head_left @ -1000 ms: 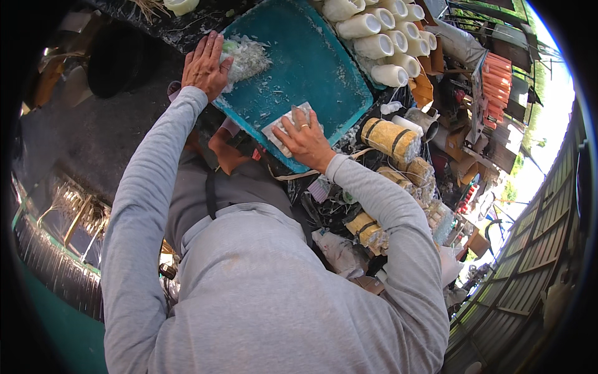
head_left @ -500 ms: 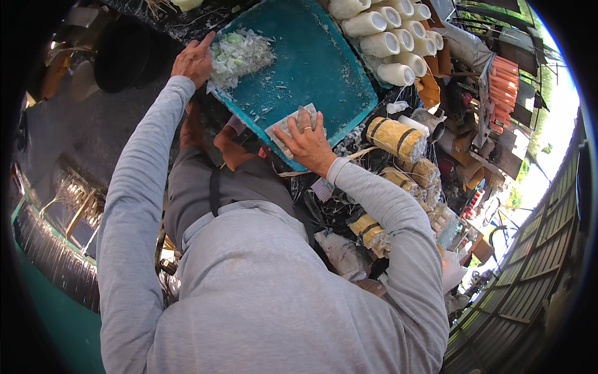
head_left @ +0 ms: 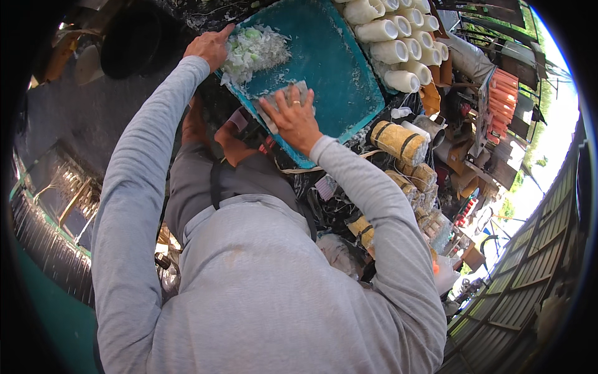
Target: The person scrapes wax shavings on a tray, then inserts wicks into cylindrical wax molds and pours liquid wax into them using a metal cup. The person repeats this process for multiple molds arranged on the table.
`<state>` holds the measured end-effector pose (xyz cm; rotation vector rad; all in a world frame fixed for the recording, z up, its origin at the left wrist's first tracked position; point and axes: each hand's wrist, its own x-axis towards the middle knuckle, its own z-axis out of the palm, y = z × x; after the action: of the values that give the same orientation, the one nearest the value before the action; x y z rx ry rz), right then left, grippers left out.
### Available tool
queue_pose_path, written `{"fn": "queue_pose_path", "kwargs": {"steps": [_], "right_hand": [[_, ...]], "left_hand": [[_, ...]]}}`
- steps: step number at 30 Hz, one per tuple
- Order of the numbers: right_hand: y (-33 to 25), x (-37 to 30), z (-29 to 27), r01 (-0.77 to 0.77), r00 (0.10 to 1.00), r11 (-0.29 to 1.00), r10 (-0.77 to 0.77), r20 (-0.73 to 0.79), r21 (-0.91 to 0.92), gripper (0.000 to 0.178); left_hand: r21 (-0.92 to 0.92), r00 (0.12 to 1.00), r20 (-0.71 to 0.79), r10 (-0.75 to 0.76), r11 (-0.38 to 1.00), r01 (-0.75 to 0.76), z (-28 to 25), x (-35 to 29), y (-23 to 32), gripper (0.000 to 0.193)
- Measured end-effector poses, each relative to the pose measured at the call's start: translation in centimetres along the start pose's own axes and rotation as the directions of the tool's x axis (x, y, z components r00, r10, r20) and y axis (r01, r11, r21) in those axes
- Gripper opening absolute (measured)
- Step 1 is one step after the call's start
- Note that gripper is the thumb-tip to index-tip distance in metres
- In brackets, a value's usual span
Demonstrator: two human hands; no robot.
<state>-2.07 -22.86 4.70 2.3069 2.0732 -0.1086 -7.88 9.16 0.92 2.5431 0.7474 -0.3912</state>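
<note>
A teal tray (head_left: 330,75) lies ahead of me, tilted in the view. A heap of whitish flakes with pale green bits (head_left: 254,55) is at its left end, and crumbs are scattered over its floor. My left hand (head_left: 208,48) is closed at the tray's left rim beside the heap; its fingertips are partly hidden. My right hand (head_left: 293,118) presses a flat greyish-white piece (head_left: 266,105) onto the tray's near side. Its fingers lie across the piece, covering much of it; I cannot tell whether it is a folded cloth or a board.
White hollow cylinders (head_left: 398,52) are stacked beyond the tray's right side. Yellowish bundles with black bands (head_left: 398,141) lie right of the tray, close to my right forearm. A dark round tub (head_left: 131,43) stands at the far left. Orange tubes (head_left: 502,103) are piled farther right.
My right hand has slid the flat piece left and away from me over the tray, closer to the flake heap. My left hand stays at the rim. The whole view has shifted slightly.
</note>
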Motion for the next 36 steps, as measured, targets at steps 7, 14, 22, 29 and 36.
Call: {"fn": "queue_pose_path", "kwargs": {"steps": [7,14,22,29,36], "right_hand": [[1.2,0.7,0.5,0.011,0.991,0.998,-0.019,0.129,0.061,0.054],[-0.2,7.3,0.7,-0.058,0.996,0.996,0.054,0.064,0.063,0.049],[0.1,6.0,-0.4,-0.053,0.991,0.995,0.042,0.13,0.088,0.049],[4.7,12.5,-3.5,0.079,0.955,0.996,-0.087,0.285,0.039,0.04],[13.2,11.2,-7.9,-0.479,0.828,0.852,0.361,0.429,0.209,0.027]], "left_hand": [[-0.07,1.0,-0.018,0.01,0.998,-0.011,-0.1,0.3,-0.4,0.062],[-0.131,0.998,0.069,-0.014,0.991,0.023,-0.4,0.2,-0.3,0.061],[-0.203,0.995,0.097,-0.008,0.979,0.027,-0.5,0.0,-0.6,0.053],[-0.541,0.96,-0.229,-0.16,0.841,0.011,3.4,-0.8,-3.0,0.045],[-0.941,0.836,0.165,-0.523,0.17,0.292,8.3,-9.4,1.1,0.058]]}}
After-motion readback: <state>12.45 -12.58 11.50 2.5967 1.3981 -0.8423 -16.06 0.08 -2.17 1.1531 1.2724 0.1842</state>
